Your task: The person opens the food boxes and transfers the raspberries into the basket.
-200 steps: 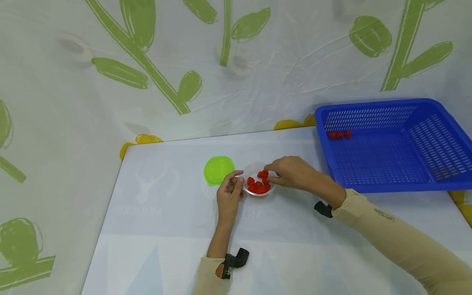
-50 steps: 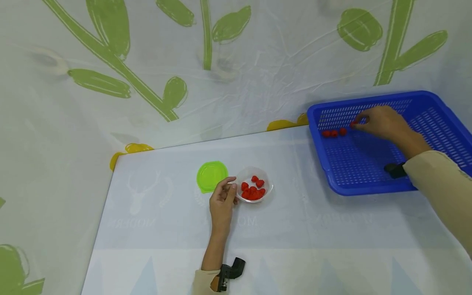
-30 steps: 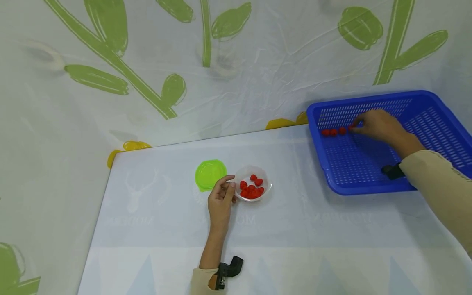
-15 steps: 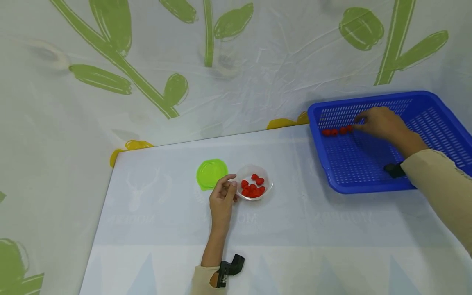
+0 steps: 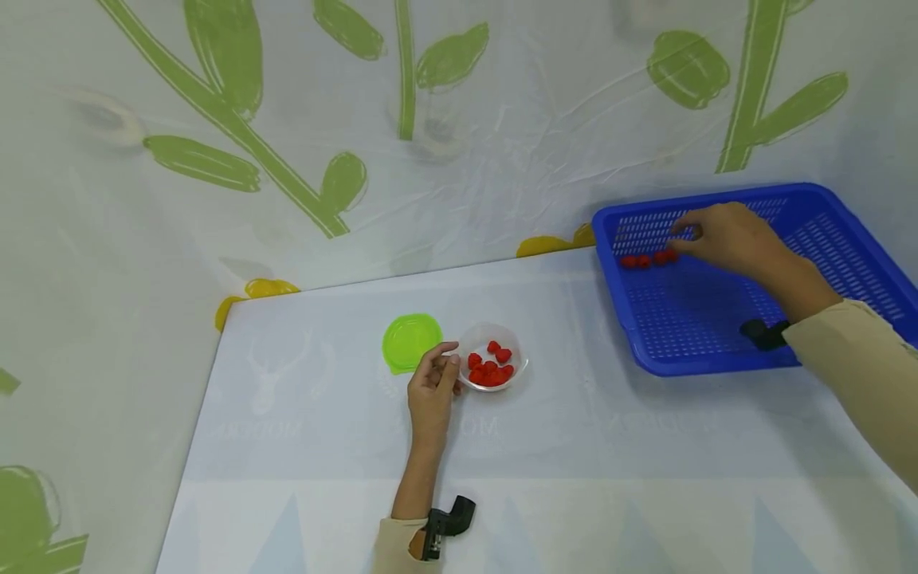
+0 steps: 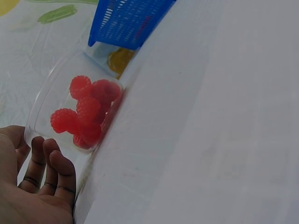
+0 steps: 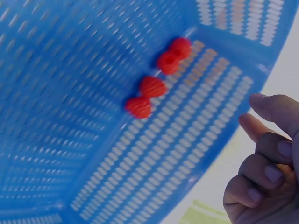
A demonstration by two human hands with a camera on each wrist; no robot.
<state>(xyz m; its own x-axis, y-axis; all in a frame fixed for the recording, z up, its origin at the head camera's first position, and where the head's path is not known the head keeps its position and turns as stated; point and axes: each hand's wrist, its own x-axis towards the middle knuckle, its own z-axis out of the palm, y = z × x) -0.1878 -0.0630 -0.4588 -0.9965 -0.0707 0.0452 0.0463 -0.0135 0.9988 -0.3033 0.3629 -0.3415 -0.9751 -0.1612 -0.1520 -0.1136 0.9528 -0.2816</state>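
Note:
My left hand point(image 5: 433, 383) holds a clear plastic bowl point(image 5: 518, 341) by its left side, thumb and index finger at the rim. Several red raspberries point(image 6: 88, 108) lie inside, mostly heaped toward the near side. My right hand point(image 5: 727, 239) is over the blue basket point(image 5: 640, 339) with nothing between thumb and index finger, which stand apart in the right wrist view; its other fingers are loosely curled. Below its fingertips, several raspberries point(image 7: 153, 87) sit in a row on the basket floor, along the far wall from the left corner.
A bright green lid point(image 5: 410, 341) lies on the white table point(image 5: 545, 446), left of the bowl and close to the left hand. The wall point(image 5: 531, 151), printed with green leaves, rises behind the table's back edge. Black wrist cameras are worn on both arms.
Since the earliest frame, my right hand has gone from bowl to basket. It has set one raspberry at the right end of the row, let go and lifted slightly. The left hand stays at the bowl.

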